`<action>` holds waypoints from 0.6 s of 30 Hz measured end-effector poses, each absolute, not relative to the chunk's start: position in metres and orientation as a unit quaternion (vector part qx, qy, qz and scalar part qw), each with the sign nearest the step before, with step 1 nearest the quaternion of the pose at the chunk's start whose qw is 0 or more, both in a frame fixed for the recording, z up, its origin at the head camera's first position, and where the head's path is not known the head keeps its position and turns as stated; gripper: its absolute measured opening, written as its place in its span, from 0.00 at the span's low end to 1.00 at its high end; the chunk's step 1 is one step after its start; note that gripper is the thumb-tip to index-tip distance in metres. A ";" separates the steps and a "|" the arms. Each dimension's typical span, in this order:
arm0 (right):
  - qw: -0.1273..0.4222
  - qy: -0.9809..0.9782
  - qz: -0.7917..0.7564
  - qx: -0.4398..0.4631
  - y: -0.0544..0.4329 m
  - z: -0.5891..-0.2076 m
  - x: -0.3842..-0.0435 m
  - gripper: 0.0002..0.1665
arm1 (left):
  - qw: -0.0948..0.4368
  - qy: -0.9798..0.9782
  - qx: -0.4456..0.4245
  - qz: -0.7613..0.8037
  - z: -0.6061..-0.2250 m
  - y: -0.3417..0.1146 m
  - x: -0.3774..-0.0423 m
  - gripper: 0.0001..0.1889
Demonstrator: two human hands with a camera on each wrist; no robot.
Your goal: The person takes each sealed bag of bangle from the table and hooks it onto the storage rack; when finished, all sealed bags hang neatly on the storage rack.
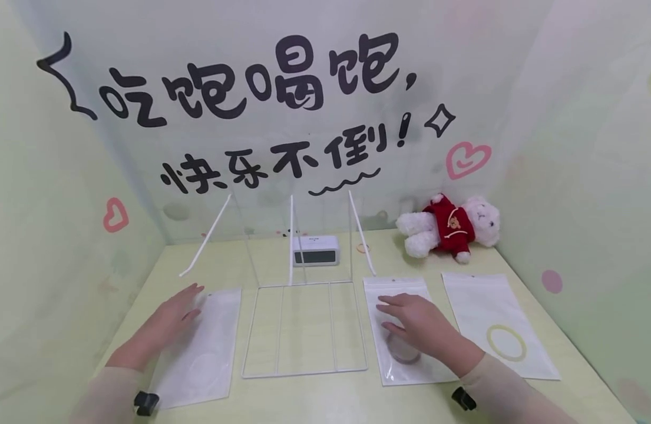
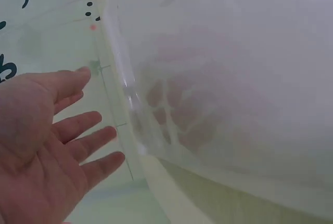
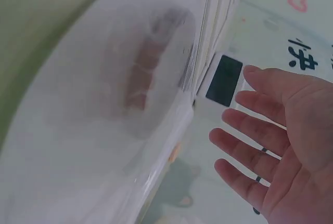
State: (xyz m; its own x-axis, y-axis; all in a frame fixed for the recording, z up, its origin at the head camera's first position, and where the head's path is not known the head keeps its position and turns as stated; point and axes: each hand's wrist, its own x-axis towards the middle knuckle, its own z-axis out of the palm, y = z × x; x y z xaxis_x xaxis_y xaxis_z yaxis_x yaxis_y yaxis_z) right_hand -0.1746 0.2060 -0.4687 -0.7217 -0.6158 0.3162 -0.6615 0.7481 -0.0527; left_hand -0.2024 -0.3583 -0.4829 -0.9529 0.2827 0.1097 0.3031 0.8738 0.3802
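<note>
My left hand [image 1: 168, 318] hovers with loosely extended fingers over the upper left of a white flat packet [image 1: 219, 335]. A faint round shape shows through that packet's lower part. On the other side, my right hand [image 1: 423, 324] hangs over a second white zip packet [image 1: 377, 321] with a dark-edged ring inside. Both palms hold nothing; in the left wrist view the fingers [image 2: 96, 135] are spread, and the right wrist view shows similarly relaxed fingers [image 3: 250, 146]. Between the hands stands a white wire rack [image 1: 305, 373] with three slanting prongs.
A third white packet [image 1: 476, 294] with a yellow ring [image 1: 490, 340] lies at the right. Behind the rack sits a white digital clock [image 1: 316, 242]. A plush toy [image 1: 455, 228] in a red top lies at the back right. Printed curtain walls [image 1: 314, 129] enclose the table.
</note>
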 end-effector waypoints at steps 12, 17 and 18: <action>0.115 -0.894 0.079 0.426 0.175 -0.483 -0.157 0.17 | -0.009 -0.967 -0.069 -0.245 -0.499 -0.401 -0.222 0.24; 0.104 -0.901 0.059 0.418 0.172 -0.483 -0.153 0.18 | -0.002 -0.965 -0.067 -0.255 -0.502 -0.421 -0.230 0.25; 0.103 -0.902 0.057 0.416 0.172 -0.483 -0.153 0.19 | -0.002 -0.964 -0.068 -0.258 -0.502 -0.425 -0.232 0.26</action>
